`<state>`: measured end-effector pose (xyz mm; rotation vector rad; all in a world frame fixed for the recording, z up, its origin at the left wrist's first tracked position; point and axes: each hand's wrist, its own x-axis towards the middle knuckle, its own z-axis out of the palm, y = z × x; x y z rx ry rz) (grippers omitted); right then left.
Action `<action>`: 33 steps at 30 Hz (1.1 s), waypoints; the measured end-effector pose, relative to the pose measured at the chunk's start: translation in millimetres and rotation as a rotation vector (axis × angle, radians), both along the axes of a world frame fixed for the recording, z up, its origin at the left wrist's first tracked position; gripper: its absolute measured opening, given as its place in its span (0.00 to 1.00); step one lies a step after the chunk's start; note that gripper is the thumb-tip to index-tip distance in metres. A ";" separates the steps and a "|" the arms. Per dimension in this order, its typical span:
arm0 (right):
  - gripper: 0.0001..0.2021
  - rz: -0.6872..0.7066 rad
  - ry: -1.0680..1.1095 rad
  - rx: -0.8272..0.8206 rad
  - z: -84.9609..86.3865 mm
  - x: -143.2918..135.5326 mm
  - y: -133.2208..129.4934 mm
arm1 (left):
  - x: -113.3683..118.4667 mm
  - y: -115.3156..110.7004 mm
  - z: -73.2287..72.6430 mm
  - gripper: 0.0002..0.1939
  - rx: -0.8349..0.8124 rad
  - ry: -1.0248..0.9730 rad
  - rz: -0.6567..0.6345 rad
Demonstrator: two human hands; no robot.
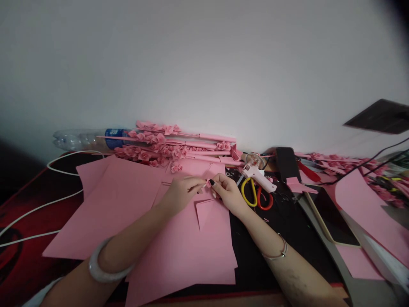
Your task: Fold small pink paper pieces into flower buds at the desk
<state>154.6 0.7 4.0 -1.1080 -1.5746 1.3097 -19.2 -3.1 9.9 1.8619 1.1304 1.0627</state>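
Note:
My left hand (181, 192) and my right hand (226, 192) meet over pink paper sheets (188, 251) at the middle of the table. Between their fingertips is a small folded pink paper piece (208, 183), pinched from both sides. Just below it lies a small square of pink paper (207, 212). Several pink paper flowers on rolled stems (166, 147) are piled behind the hands. The fingers partly cover the small piece, so its exact shape is hard to make out.
A glue gun (257, 175) and scissors with yellow and red handles (265, 199) lie to the right. Farther right are phones (332, 217), more flowers and cables. A plastic bottle (83, 138) lies back left, near a white cable (41, 204).

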 end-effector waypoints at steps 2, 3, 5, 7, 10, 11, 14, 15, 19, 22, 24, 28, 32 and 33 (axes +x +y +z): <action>0.13 0.005 -0.032 0.035 -1.6 1.4 0.7 | 3.5 0.9 -1.8 0.06 -0.140 -0.090 0.011; 0.13 0.008 -0.053 0.056 -2.0 1.9 0.9 | 5.1 1.8 -2.8 0.05 -0.214 -0.152 0.014; 0.11 0.008 -0.106 0.110 -1.8 2.9 1.1 | 7.4 4.0 -3.8 0.06 -0.362 -0.279 0.003; 0.10 -0.001 -0.161 0.166 -0.4 3.4 0.8 | 8.1 6.1 -3.2 0.08 -0.474 -0.379 -0.005; 0.08 -0.012 -0.255 0.244 2.2 3.7 -0.4 | 7.1 8.2 -1.1 0.10 -0.562 -0.477 -0.035; 0.07 -0.011 -0.285 0.270 3.0 3.7 -1.0 | 6.7 8.5 -0.6 0.11 -0.571 -0.492 -0.043; 0.05 0.015 -0.369 0.349 5.0 3.2 -2.9 | 6.5 8.6 -0.4 0.13 -0.547 -0.480 -0.021; 0.05 0.027 -0.394 0.369 5.5 2.9 -3.5 | 6.5 8.6 -0.6 0.13 -0.533 -0.468 -0.008; 0.05 0.057 -0.447 0.413 7.3 2.0 -5.0 | 5.8 8.5 -1.1 0.14 -0.496 -0.427 -0.032; 0.05 0.041 -0.467 0.413 6.8 2.3 -5.0 | 5.0 9.5 -1.9 0.11 -0.468 -0.362 -0.071; 0.04 0.027 -0.483 0.403 5.2 2.6 -4.7 | 5.2 10.5 -3.7 0.09 -0.450 -0.332 -0.056; 0.04 0.007 -0.502 0.406 1.4 2.8 -4.7 | 6.9 11.8 -9.6 0.07 -0.382 -0.321 -0.029; 0.05 -0.002 -0.516 0.432 0.7 2.1 -5.4 | 7.2 11.2 -12.5 0.04 -0.335 -0.311 -0.045; 0.05 -0.003 -0.521 0.436 1.0 1.8 -5.7 | 7.0 10.8 -12.3 0.04 -0.332 -0.304 -0.042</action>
